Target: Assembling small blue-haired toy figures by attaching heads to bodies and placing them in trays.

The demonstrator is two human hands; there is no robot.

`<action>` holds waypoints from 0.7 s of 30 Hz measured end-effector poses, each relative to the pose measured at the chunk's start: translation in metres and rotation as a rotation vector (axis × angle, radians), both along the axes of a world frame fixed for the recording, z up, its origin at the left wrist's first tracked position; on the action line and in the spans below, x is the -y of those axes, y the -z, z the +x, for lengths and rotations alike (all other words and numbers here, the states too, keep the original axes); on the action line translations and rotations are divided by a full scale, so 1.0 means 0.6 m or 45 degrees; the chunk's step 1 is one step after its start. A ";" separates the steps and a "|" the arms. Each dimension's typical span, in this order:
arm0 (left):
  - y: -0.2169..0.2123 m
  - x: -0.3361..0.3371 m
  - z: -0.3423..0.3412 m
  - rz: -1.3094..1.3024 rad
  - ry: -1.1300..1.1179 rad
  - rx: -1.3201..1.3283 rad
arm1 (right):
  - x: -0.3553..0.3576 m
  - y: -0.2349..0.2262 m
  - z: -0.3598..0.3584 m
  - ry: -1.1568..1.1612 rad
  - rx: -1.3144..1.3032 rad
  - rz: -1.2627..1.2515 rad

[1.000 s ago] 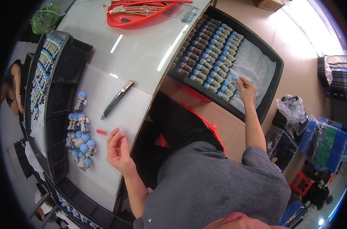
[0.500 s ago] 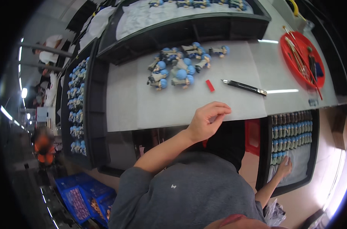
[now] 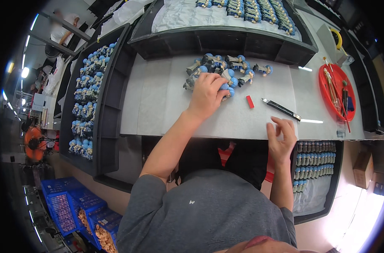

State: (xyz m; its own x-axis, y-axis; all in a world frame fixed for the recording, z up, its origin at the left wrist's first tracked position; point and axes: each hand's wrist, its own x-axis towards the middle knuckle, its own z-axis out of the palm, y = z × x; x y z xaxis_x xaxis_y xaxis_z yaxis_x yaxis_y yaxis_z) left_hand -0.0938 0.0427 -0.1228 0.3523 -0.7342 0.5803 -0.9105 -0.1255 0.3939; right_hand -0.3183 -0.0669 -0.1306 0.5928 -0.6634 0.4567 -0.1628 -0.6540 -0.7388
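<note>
On the paper-covered table lies a loose cluster of small painted figurines (image 3: 215, 62) with blue heads and grey-and-dark bodies. My left hand (image 3: 206, 95) reaches into the near side of the cluster, its fingers and thumb closed around one figurine (image 3: 224, 87) whose blue head shows between them. The hand covers the figurine's body and some neighbours. My right hand (image 3: 282, 137) is held over the table's front edge, fingers curled but apart, with nothing in it. Just beyond it lie a black craft knife (image 3: 282, 110) and a small red strip (image 3: 249, 102).
Black trays of figurines stand at the back (image 3: 225, 44), left (image 3: 109, 101) and lower right (image 3: 333, 185). A red dish (image 3: 352, 95) at right holds brushes and tools. Blue crates (image 3: 59, 185) sit on the floor at lower left, near an orange fan (image 3: 33, 143).
My left hand has moved forward from the table's front edge to the figurines and closed on one. My right hand has left the lower-right tray and come up to the table edge.
</note>
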 end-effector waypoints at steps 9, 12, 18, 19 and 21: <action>-0.037 -0.049 -0.013 -0.600 0.049 -1.262 | -0.046 0.000 0.081 -0.352 0.302 0.767; -0.013 -0.052 -0.035 -0.475 0.291 -1.694 | -0.064 -0.014 0.095 -0.544 0.424 1.519; 0.039 -0.039 -0.062 -0.453 0.336 -2.091 | -0.062 0.020 0.096 -0.651 0.266 1.569; 0.042 -0.038 -0.062 -0.459 0.334 -2.098 | -0.061 0.024 0.096 -0.633 0.259 1.547; 0.047 -0.038 -0.061 -0.469 0.361 -2.130 | -0.061 0.025 0.097 -0.619 0.240 1.527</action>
